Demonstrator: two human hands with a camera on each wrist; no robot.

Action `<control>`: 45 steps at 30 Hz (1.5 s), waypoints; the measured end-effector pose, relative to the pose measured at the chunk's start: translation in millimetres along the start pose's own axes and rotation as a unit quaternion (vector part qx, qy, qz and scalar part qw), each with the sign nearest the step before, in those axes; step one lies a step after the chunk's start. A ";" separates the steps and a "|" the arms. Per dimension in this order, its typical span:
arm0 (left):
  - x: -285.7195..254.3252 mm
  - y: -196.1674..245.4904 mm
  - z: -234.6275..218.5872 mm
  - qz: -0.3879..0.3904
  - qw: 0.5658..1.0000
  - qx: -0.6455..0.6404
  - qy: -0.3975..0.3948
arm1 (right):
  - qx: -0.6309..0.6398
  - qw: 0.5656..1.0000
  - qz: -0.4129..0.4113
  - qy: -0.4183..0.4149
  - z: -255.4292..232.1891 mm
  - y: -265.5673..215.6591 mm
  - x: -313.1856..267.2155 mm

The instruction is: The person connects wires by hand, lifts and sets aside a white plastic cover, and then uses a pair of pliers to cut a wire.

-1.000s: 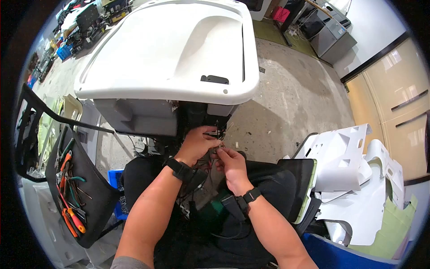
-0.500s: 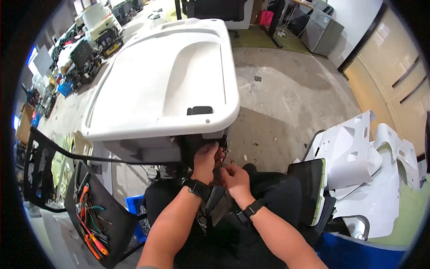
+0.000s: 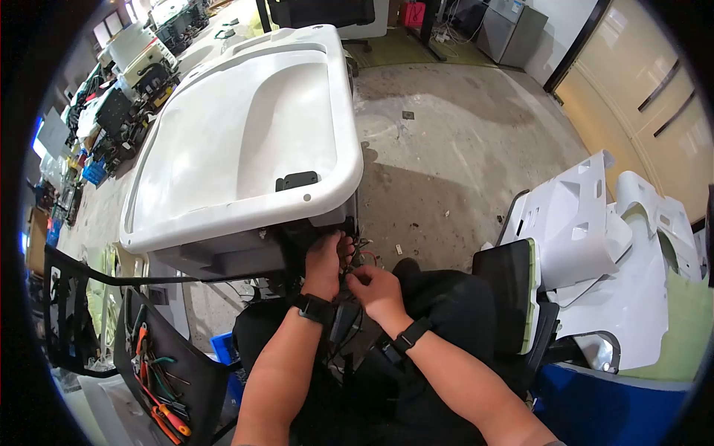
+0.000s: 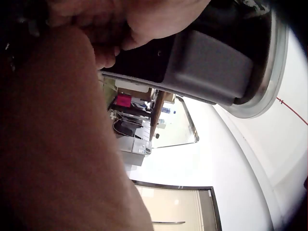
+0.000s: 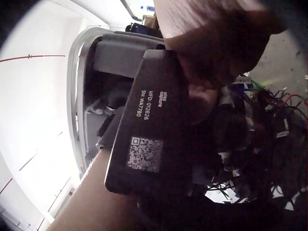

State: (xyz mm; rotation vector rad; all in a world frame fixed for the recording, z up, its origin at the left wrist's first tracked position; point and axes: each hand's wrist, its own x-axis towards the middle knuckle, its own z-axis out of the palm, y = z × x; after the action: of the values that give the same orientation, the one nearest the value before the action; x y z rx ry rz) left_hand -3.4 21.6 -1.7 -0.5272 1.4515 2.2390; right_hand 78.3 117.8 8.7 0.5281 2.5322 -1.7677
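Observation:
Under the near edge of a large white-topped unit (image 3: pixel 245 149), both hands work close together among thin wires (image 3: pixel 366 256). The left hand (image 3: pixel 324 266) has its fingers curled at the wires beneath the edge; what lies in them is hidden. Just to its right, the right hand (image 3: pixel 378 296) pinches something small, likely a wire, between thumb and forefinger. In the right wrist view a dark labelled device (image 5: pixel 144 130) covers much of the scene, with tangled red and black wires (image 5: pixel 288 103) beyond the hand.
Tools (image 3: pixel 152 386) lie on a black seat at the left, beside a black frame (image 3: pixel 71 312). White plastic panels (image 3: pixel 573 230) and a blue container (image 3: pixel 610 401) stand at the right. A blue crate (image 3: pixel 225 348) sits by the left knee.
The head view has shifted, showing the unit lower and further left. Both hands stay close together at the wires; the left hand has risen under the unit's edge, and its fingers have changed position.

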 end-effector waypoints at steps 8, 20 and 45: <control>3.8 -1.7 -4.5 -0.007 1.000 -0.006 -0.025 | -0.042 0.999 -0.008 0.002 0.9 5.1 4.2; 2.3 1.0 -2.8 -0.015 0.999 -0.004 -0.037 | -0.050 0.998 -0.009 -0.023 -12.9 0.4 0.6; 5.4 1.5 0.6 -0.057 0.992 -0.111 -0.029 | -0.030 0.999 -0.039 0.003 -28.5 -12.1 2.1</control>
State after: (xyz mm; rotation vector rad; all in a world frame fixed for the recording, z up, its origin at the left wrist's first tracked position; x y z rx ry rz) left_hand -8.8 22.4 -3.2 -0.5932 1.1218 2.3168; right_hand 78.2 140.7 29.6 0.4401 2.6350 -1.7083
